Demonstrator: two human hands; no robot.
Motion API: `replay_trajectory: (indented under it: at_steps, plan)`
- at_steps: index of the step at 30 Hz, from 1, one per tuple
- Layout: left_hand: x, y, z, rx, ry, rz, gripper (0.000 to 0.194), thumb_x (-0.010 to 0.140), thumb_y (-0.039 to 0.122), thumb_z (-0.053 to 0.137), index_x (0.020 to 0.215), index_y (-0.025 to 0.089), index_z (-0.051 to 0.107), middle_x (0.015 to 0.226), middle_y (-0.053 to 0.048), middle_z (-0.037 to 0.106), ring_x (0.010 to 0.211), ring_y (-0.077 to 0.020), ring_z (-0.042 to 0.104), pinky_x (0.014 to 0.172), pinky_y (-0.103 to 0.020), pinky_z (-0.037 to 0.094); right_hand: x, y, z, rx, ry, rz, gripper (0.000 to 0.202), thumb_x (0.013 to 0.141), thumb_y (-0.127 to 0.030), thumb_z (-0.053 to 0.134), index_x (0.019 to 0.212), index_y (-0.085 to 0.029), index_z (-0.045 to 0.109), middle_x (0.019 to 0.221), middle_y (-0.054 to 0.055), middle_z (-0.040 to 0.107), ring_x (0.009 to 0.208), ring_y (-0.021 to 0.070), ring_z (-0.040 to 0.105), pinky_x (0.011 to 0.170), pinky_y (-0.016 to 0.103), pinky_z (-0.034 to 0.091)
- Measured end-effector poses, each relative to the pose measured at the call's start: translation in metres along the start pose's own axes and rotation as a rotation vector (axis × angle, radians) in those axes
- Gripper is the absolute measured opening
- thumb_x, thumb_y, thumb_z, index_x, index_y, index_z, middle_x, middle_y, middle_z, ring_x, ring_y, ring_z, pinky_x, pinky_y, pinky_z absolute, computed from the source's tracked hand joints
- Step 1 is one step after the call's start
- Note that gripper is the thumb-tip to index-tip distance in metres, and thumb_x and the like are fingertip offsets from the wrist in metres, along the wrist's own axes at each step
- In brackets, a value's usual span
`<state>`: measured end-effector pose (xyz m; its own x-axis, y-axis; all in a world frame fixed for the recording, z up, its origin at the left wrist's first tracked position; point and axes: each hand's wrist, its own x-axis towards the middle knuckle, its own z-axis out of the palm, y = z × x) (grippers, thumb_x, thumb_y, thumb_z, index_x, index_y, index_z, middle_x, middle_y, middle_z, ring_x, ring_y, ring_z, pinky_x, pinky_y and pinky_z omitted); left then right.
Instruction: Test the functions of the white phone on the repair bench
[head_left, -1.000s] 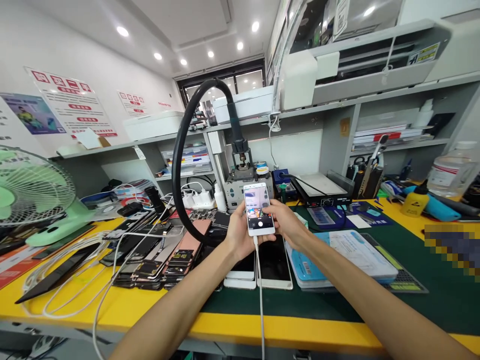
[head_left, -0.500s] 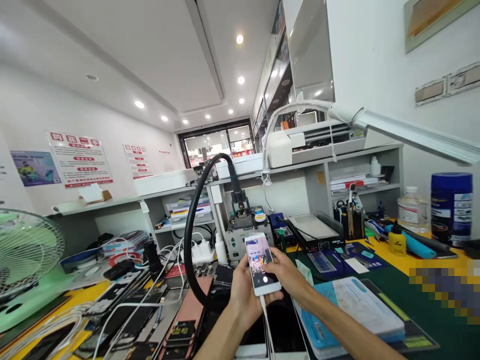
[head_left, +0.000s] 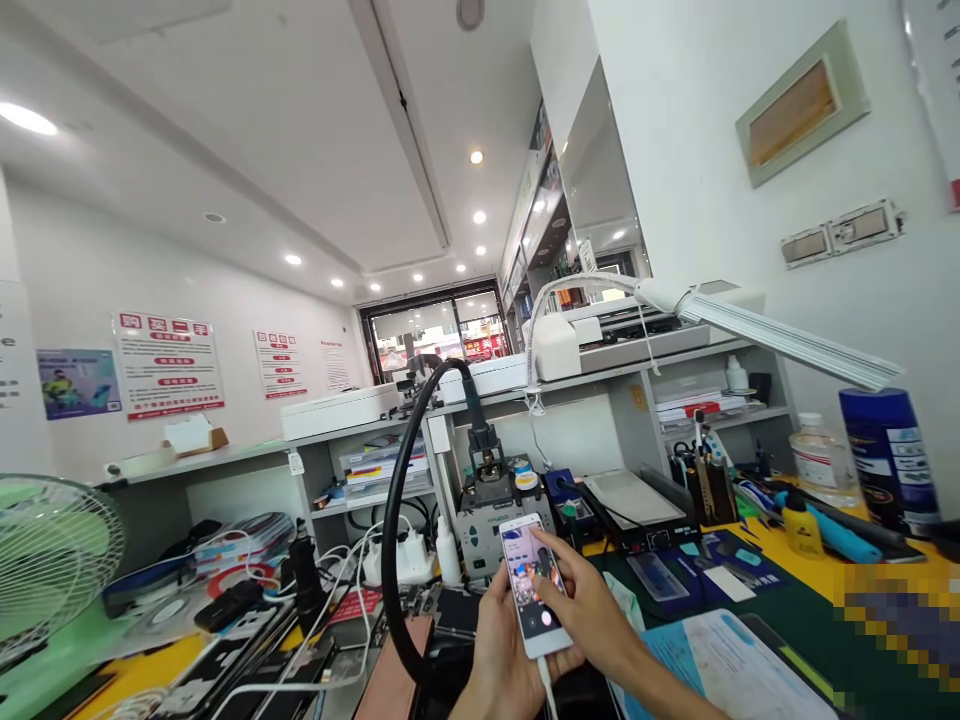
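A white smartphone [head_left: 534, 590] is held upright in front of me, its lit screen showing a camera view of colourful things and a round shutter button near the bottom. My left hand [head_left: 499, 650] is wrapped round it from below and the left side. My right hand [head_left: 600, 610] reaches over from the right, with its thumb and forefinger apart on the screen; its other fingers are partly hidden. A white cable [head_left: 548, 685] runs down from the phone's lower end.
A thick black hose [head_left: 391, 540] arches left of my hands beside a grey hot-air station [head_left: 484, 540]. A green fan [head_left: 52, 570] stands far left. Opened phones and cables crowd the left bench. A blue-and-white packet [head_left: 720, 650] lies right. Bottles, tools and a lamp [head_left: 795, 335] are beyond.
My view has tilted up, so the bench sits lower. The phone stays in my left hand. My right forefinger now reaches over the upper screen, while the thumb remains on it.
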<state>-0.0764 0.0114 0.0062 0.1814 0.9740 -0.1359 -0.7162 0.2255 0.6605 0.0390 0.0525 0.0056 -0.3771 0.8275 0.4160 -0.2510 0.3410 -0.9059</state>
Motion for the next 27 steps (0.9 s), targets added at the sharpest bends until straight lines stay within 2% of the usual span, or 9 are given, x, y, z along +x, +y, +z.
replay_trajectory:
  at_steps: [3,6,9,11,13,16,21,24,27]
  plan:
    - [-0.002,0.002,0.001,0.003,0.009,-0.001,0.056,0.090,0.056,0.055,0.115,0.007,0.067,0.089,-0.018,0.073,0.081,-0.0320,0.071,0.073,-0.047,0.055,0.001,0.002,-0.002,-0.010,-0.018,-0.041,0.059,0.082,-0.033,0.066,0.139,-0.019,0.056,0.117,0.011,0.072,0.103,0.0275,0.069,0.093,0.041,0.053]
    - [-0.007,0.003,0.006,-0.002,0.034,0.008,0.058,0.089,0.057,0.055,0.117,0.008,0.066,0.088,-0.017,0.072,0.079,-0.0309,0.071,0.071,-0.047,0.056,0.003,0.003,-0.005,-0.094,-0.001,-0.041,0.049,0.083,-0.033,0.066,0.129,-0.018,0.066,0.121,0.012,0.071,0.097,0.0272,0.071,0.086,0.039,0.055]
    - [-0.010,0.004,0.009,-0.004,0.034,0.024,0.054,0.093,0.053,0.051,0.119,0.008,0.065,0.089,-0.017,0.072,0.078,-0.0292,0.071,0.070,-0.046,0.057,0.003,0.000,-0.006,-0.199,0.033,-0.046,0.033,0.085,-0.035,0.064,0.110,-0.017,0.077,0.112,0.011,0.074,0.095,0.0271,0.071,0.084,0.037,0.055]
    - [-0.011,0.005,0.010,-0.010,0.008,0.026,0.052,0.095,0.050,0.048,0.121,0.008,0.064,0.091,-0.017,0.072,0.078,-0.0283,0.071,0.069,-0.045,0.058,0.003,-0.003,-0.007,-0.228,0.028,-0.037,0.030,0.086,-0.034,0.063,0.105,-0.017,0.079,0.107,0.010,0.076,0.093,0.0264,0.071,0.082,0.035,0.054]
    - [-0.011,0.005,0.009,-0.013,-0.008,0.028,0.053,0.095,0.051,0.048,0.123,0.009,0.063,0.093,-0.017,0.072,0.078,-0.0279,0.071,0.068,-0.044,0.059,0.002,-0.007,-0.007,-0.206,0.029,0.008,0.030,0.085,-0.033,0.064,0.105,-0.017,0.079,0.103,0.009,0.077,0.092,0.0260,0.071,0.080,0.034,0.054]
    - [-0.011,0.006,0.007,-0.008,-0.044,0.035,0.052,0.096,0.050,0.047,0.124,0.010,0.063,0.095,-0.017,0.072,0.079,-0.0272,0.071,0.068,-0.044,0.059,0.000,-0.012,-0.008,-0.125,0.023,0.061,0.039,0.084,-0.031,0.064,0.119,-0.017,0.074,0.101,0.008,0.077,0.092,0.0246,0.070,0.080,0.033,0.054]
    - [-0.013,0.010,0.008,-0.002,-0.110,0.028,0.054,0.098,0.049,0.041,0.123,0.006,0.063,0.099,-0.019,0.071,0.082,-0.0284,0.071,0.069,-0.044,0.060,-0.001,-0.019,-0.007,-0.005,-0.045,0.067,0.060,0.080,-0.026,0.067,0.139,-0.018,0.057,0.112,0.008,0.075,0.093,0.0219,0.070,0.078,0.032,0.056]
    - [-0.013,0.011,0.009,-0.013,-0.086,0.018,0.054,0.099,0.050,0.040,0.125,0.008,0.062,0.101,-0.018,0.071,0.083,-0.0287,0.071,0.068,-0.045,0.061,0.000,-0.022,-0.008,-0.067,-0.053,0.075,0.052,0.080,-0.029,0.068,0.131,-0.017,0.065,0.110,0.008,0.075,0.092,0.0227,0.071,0.078,0.033,0.056]
    - [-0.014,0.011,0.010,-0.030,-0.046,0.013,0.052,0.098,0.049,0.042,0.127,0.010,0.061,0.101,-0.017,0.071,0.083,-0.0277,0.071,0.068,-0.044,0.061,0.002,-0.022,-0.011,-0.159,-0.038,0.064,0.034,0.081,-0.033,0.068,0.110,-0.018,0.077,0.104,0.008,0.077,0.090,0.0241,0.070,0.079,0.034,0.056]
